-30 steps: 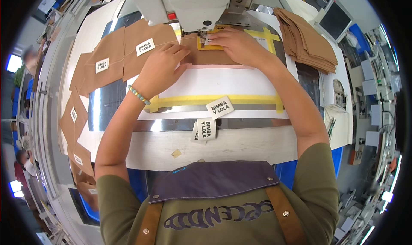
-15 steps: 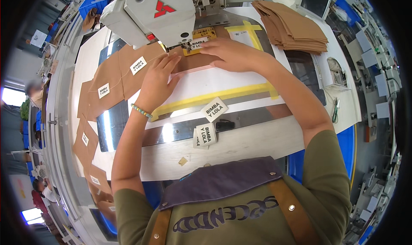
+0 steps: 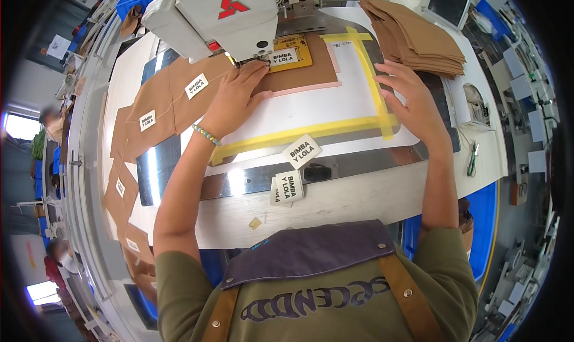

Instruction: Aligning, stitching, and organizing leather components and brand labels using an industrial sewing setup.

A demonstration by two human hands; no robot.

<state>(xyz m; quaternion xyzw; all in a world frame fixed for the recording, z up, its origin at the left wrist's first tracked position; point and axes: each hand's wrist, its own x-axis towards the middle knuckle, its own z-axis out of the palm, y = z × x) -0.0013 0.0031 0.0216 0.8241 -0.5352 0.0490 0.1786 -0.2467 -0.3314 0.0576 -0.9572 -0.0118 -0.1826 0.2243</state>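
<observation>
My left hand [image 3: 234,98] lies flat on a brown fabric piece [image 3: 302,70] under the head of a white sewing machine [image 3: 224,16], fingertips next to a small white label [image 3: 284,57] at the needle. My right hand [image 3: 415,99] hovers open over the right edge of the white work plate [image 3: 317,111], beside the yellow tape frame [image 3: 373,84] and near a stack of brown pieces [image 3: 418,37]. It holds nothing.
Two loose white labels [image 3: 301,151] [image 3: 287,187] lie near the table's front edge. A chain of sewn brown pieces with labels [image 3: 156,111] trails off to the left. A small screen [image 3: 449,2] stands at the back right. Blurred people are at the far left.
My right hand has left the brown piece at the needle and moved right toward the stack. The left hand has slid up to the needle. My head has turned, shifting the view.
</observation>
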